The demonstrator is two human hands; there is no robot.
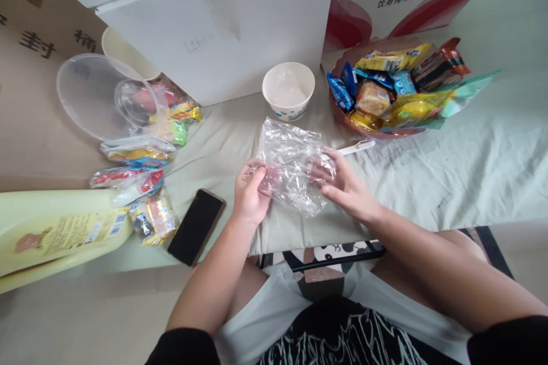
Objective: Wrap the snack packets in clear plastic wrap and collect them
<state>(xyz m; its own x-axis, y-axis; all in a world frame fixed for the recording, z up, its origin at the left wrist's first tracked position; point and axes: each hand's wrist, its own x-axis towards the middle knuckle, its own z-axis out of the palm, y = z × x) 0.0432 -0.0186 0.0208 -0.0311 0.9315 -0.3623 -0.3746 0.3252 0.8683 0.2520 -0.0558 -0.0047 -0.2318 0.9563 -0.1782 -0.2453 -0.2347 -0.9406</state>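
Observation:
A clear, crinkled plastic bag (295,165) hangs between my hands above the cloth-covered table. My left hand (252,191) pinches its left edge between thumb and fingers. At the other side, my right hand (345,182) has its fingers spread and its thumb apart; the fingertips show through the plastic, and I cannot tell whether they are behind it or inside it. Just beyond the bag stands a white paper bowl (289,91). Partly covered by my right hand, a slim white utensil (357,147) lies on the cloth.
A basket (342,120) full of wrapped snacks stands at the back right. White cartons (257,28) line the back. On the left are a phone (197,227), several snack packets (154,219), a clear plastic lid (109,97) and a yellow package (60,234).

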